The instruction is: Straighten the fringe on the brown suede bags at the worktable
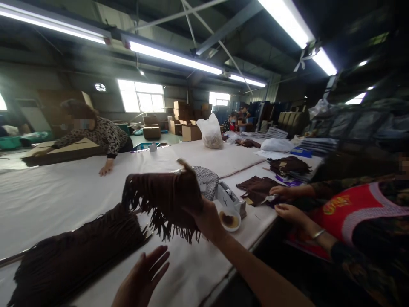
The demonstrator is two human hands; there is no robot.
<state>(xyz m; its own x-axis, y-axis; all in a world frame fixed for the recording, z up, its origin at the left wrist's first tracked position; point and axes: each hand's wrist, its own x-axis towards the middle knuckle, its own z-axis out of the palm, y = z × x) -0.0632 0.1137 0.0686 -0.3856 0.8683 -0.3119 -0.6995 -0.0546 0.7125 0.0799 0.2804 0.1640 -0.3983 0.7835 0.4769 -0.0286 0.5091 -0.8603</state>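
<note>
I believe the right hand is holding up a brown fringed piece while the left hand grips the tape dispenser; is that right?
Not quite: in the head view the left hand is open and holds nothing, far from the tape dispenser. The right hand does hold up the brown fringed piece.

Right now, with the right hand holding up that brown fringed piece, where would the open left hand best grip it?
Probably the solid top band of the fringed piece, coming from below-left where the left hand hovers; the right hand pinches its right end, and the dangling fringe offers no firm hold.

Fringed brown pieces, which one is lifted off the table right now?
The fringed piece held up in the right hand. The fringe pile at the left and the stacks farther right lie on the table.
</note>
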